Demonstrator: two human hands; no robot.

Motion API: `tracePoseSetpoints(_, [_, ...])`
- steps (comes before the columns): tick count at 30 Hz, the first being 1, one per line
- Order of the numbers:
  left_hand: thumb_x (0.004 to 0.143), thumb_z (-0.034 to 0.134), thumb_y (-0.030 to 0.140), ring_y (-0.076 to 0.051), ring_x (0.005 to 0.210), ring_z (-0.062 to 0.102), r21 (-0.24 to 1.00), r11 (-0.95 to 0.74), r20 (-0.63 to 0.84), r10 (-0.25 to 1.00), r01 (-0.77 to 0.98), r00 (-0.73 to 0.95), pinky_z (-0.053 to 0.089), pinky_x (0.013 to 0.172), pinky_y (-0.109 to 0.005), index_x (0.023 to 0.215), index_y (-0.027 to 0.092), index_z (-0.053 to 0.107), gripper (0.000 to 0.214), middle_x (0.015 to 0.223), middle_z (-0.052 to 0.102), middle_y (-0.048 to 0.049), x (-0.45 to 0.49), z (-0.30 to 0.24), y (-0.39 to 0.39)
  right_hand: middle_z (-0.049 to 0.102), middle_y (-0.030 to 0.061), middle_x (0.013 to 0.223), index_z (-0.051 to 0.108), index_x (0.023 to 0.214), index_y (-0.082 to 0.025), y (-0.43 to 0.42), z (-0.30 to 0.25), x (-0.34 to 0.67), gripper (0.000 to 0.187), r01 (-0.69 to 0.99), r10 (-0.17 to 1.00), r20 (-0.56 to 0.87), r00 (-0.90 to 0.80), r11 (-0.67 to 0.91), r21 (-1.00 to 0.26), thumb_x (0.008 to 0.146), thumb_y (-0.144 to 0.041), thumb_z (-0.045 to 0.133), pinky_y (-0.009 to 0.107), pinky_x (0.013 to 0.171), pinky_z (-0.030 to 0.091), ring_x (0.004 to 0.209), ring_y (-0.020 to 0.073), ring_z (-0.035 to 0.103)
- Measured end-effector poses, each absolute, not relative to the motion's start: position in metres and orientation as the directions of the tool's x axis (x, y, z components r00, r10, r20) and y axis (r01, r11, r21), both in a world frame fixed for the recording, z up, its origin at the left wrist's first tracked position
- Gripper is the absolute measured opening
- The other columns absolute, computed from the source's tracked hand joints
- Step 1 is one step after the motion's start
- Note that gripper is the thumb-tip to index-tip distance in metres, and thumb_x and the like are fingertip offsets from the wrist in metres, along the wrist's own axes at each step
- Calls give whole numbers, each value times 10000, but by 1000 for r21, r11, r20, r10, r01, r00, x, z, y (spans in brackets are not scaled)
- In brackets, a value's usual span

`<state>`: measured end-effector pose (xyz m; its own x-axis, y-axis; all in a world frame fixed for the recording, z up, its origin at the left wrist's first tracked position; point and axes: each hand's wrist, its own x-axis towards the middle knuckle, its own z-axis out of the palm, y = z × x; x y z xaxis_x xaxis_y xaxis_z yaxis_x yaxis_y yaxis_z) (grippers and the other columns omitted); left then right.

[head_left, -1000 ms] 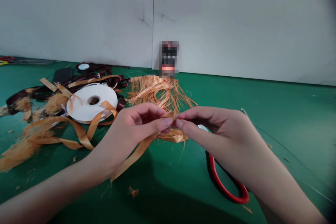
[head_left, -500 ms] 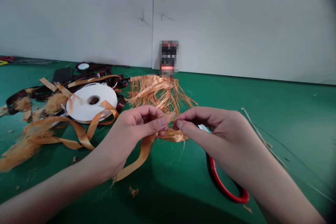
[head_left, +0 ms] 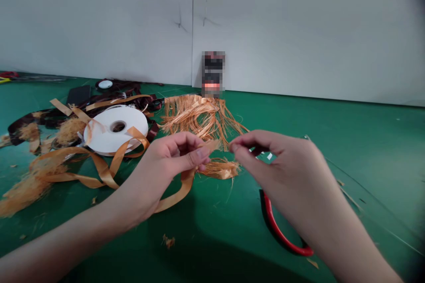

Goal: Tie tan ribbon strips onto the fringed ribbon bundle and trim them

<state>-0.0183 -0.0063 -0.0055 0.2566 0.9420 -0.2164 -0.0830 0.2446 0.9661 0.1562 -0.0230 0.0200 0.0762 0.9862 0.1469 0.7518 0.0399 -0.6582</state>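
My left hand [head_left: 179,154] pinches a strip of gold satin ribbon [head_left: 175,199] between thumb and forefinger. The ribbon's frayed end sticks out to the right of the thumb, and its tail hangs below the palm. A short gap to the right, my right hand [head_left: 275,159] is closed in a pinch; whatever its fingertips hold is too fine to make out. Behind both hands lies a fringe of frayed gold ribbon strands [head_left: 199,112]. A smaller frayed gold bundle [head_left: 222,169] rests just below the fingertips. Red-handled scissors [head_left: 282,234] lie partly hidden under my right hand.
A white ribbon spool [head_left: 96,135] stands at the left, with loose gold ribbon [head_left: 102,172] and fluffy gold fibres [head_left: 33,185] around it. Dark brown ribbon [head_left: 20,124] is heaped behind. A pixelated upright object [head_left: 213,73] leans on the white wall [head_left: 299,31]. Scraps dot the green table [head_left: 226,230].
My right hand has moved a little to the right, away from the ribbon's end, widening the gap between the fingertips. My left hand keeps its pinch on the ribbon, shifting only slightly.
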Motion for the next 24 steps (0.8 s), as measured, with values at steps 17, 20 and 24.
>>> tracePoseSetpoints(17, [779, 757, 261, -161, 917, 674, 985, 154, -143, 982, -82, 123, 508, 818, -250, 1011, 207, 624, 273, 919, 696, -6, -30, -3, 5, 721, 127, 936, 643, 1012, -136, -27, 3, 165, 264, 995, 975, -221, 33, -12, 96, 972, -260, 414, 383, 750, 477, 980, 320, 672])
tracePoseSetpoints(20, [745, 774, 250, -160, 928, 630, 992, 114, -108, 990, -63, 89, 490, 822, -258, 986, 188, 645, 281, 928, 665, -13, -35, -7, 10, 712, 162, 950, 645, 1026, -89, -31, -6, 171, 247, 977, 960, -262, 101, -46, 209, 952, -151, 417, 349, 698, 483, 942, 312, 693])
tracePoseSetpoints(24, [733, 774, 254, -171, 925, 599, 987, 156, -149, 982, -46, 119, 460, 800, -276, 948, 178, 664, 253, 936, 640, -33, -45, -10, 16, 694, 240, 946, 648, 1048, 14, -42, -28, 184, 308, 963, 954, -254, 159, -94, 251, 912, -29, 375, 373, 675, 501, 922, 358, 699])
